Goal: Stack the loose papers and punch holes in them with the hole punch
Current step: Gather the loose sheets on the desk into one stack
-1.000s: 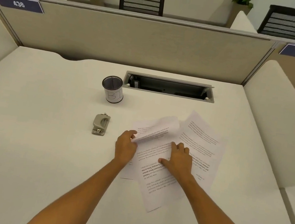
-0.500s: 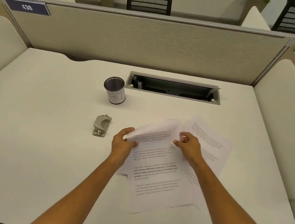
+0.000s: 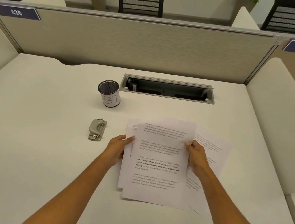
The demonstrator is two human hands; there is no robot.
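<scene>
A printed white top sheet lies flat over the other loose papers at the middle of the desk. My left hand pinches its left edge and my right hand grips its right edge. Under it, one sheet sticks out at the left and another sheet fans out to the right, askew. The grey hole punch rests on the desk to the left of the papers, a short way from my left hand, untouched.
A mesh pen cup labelled "B1" stands behind the punch. An open cable tray is set into the desk at the back. A fabric partition closes the rear, and cream side panels flank the desk.
The curled top sheet has been laid flat over the pile. Both hands moved apart to its left and right edges, and the sheets now overlap more squarely.
</scene>
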